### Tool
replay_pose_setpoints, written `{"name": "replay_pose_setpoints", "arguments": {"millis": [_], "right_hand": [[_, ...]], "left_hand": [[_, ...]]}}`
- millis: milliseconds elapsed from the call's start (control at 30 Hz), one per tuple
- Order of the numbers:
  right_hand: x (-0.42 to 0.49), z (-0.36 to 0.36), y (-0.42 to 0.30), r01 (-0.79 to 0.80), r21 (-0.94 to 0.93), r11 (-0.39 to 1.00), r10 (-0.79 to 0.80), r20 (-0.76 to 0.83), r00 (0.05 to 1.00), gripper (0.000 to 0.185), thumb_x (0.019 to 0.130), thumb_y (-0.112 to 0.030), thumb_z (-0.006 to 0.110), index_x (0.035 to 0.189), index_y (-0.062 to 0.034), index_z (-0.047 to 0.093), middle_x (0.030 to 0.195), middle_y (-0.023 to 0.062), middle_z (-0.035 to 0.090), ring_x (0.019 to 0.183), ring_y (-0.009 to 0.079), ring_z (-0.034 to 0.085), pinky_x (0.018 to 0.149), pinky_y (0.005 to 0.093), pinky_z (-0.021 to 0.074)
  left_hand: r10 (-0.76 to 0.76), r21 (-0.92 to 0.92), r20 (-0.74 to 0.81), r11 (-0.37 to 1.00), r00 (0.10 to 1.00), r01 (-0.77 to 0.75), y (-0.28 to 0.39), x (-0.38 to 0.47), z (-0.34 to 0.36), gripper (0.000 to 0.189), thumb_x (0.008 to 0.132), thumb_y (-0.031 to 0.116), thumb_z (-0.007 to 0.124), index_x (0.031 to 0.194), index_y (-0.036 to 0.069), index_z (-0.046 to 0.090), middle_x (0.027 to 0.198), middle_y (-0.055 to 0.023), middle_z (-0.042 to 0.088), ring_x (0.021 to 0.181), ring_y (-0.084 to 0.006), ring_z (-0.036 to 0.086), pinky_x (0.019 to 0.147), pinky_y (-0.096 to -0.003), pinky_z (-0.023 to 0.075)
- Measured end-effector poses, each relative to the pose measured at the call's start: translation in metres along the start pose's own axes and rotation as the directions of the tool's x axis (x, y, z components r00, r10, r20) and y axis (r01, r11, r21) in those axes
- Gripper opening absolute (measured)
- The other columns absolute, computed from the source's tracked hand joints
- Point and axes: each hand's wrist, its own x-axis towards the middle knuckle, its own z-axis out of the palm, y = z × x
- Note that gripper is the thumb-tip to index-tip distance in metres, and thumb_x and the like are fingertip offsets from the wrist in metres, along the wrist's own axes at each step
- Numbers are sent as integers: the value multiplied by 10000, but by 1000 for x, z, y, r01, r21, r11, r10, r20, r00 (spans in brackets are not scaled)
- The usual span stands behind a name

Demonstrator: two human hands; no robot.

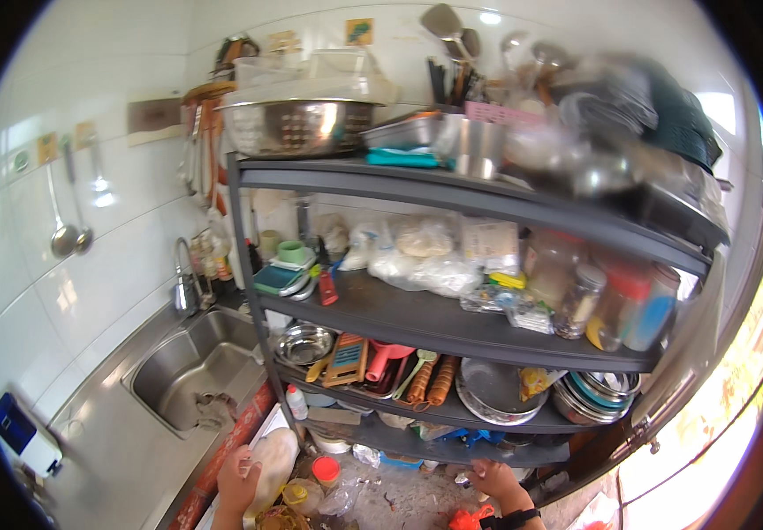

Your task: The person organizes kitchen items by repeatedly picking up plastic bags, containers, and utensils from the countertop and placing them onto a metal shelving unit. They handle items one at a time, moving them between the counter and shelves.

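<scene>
My left hand [239, 482] is low in the view with fingers apart and nothing seen in it. It is nearest to a pale oval object [274, 460] by the red patterned counter front [249, 424]. In front of the lowest shelf [527, 453], my right hand [497, 485] has partly curled fingers, and a dark band circles its wrist. A small shiny bit shows at its fingertips; whether it is held, I cannot tell. Between the hands are a red-lidded container [326, 469] and a yellow-capped plastic jug [298, 495]. A red plastic bag [471, 517] lies below my right hand.
A dark metal rack [381, 180] stands ahead, loaded with bowls, jars, bags and utensils. Its middle shelf holds a kitchen scale [282, 279]; lower down is a round pan [500, 391]. At left, a steel sink [189, 371] holds a cloth [215, 411]. A bright doorway [706, 430] opens at right.
</scene>
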Motion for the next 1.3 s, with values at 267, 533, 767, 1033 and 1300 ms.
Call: {"name": "replay_pose_setpoints", "arguments": {"millis": [267,533,767,1033,1300], "right_hand": [[97,-101,-190,296,191,936,-219,-343,913,297,764,-104,733,1032,-5,652,810,93,658,744,138,625,677,290,512],[181,-205,-346,377,785,492,-102,-379,920,495,855,-269,668,1236,9,518,1162,119,573,1029,200,582,801,333,503],[310,-271,-445,561,650,513,-165,-566,807,892,717,-364,788,1407,-24,336,1368,220,393,1268,305,395,1041,427,322],[406,-304,-486,592,458,663,-209,-646,734,1021,643,-328,850,1419,25,287,1318,259,449,1149,301,534,978,381,403],[425,-305,-491,697,483,531,-273,-681,680,580,661,-138,847,1054,104,496,1156,242,440,741,236,665,700,318,544]], "left_hand": [[-198,-8,-147,980,969,199,-36,-20,-79,399,795,78,643,1177,14,548,985,-112,648,774,-144,615,705,-264,498],[-317,-167,-120,941,941,296,-68,-19,-112,420,814,106,652,1202,10,521,983,-90,655,832,-136,615,754,-265,495],[-387,-206,-143,912,911,355,-81,-19,-111,409,843,106,637,1212,-8,505,1008,-99,648,875,-145,623,781,-271,497],[-429,-167,-339,903,837,396,-57,1,-117,414,854,95,620,1227,-26,487,1002,-124,632,867,-151,618,770,-276,505],[-438,-104,-369,896,820,432,-45,9,-104,388,862,91,611,1216,-25,499,1020,-132,628,856,-164,630,750,-277,517]]}}
